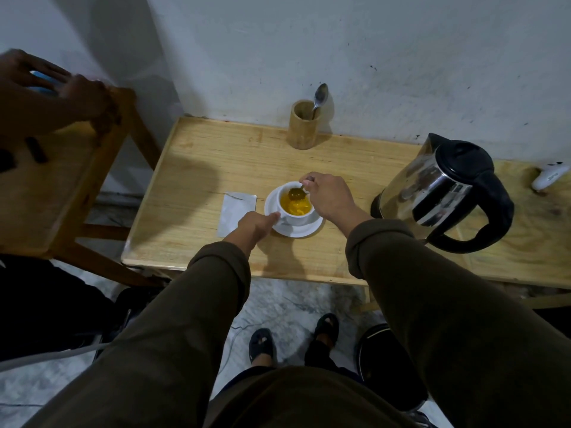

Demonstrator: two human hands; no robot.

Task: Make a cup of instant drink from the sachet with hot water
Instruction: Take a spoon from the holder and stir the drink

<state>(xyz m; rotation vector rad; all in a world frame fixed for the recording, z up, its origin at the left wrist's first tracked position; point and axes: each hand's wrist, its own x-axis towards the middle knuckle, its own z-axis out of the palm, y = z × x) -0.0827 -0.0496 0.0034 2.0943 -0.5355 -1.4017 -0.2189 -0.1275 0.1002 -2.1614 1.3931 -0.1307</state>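
A white cup [295, 218] stands on a white saucer [304, 231] near the middle of the wooden table [197, 168]. Orange liquid fills the cup. My right hand [329, 196] pinches a spoon [297, 193] whose bowl sits just above the liquid at the cup's far side. My left hand [256, 227] grips the cup's handle on the left. A silver sachet [236, 213] lies flat on the table left of the saucer. A steel kettle [445, 193] with a black lid and handle stands to the right.
A bamboo holder [302, 125] with another spoon stands by the wall. A small white object [548, 177] lies at the far right. On the left, another person's hands [46, 78] rest on a wooden chair [61, 180]. My sandalled feet are below.
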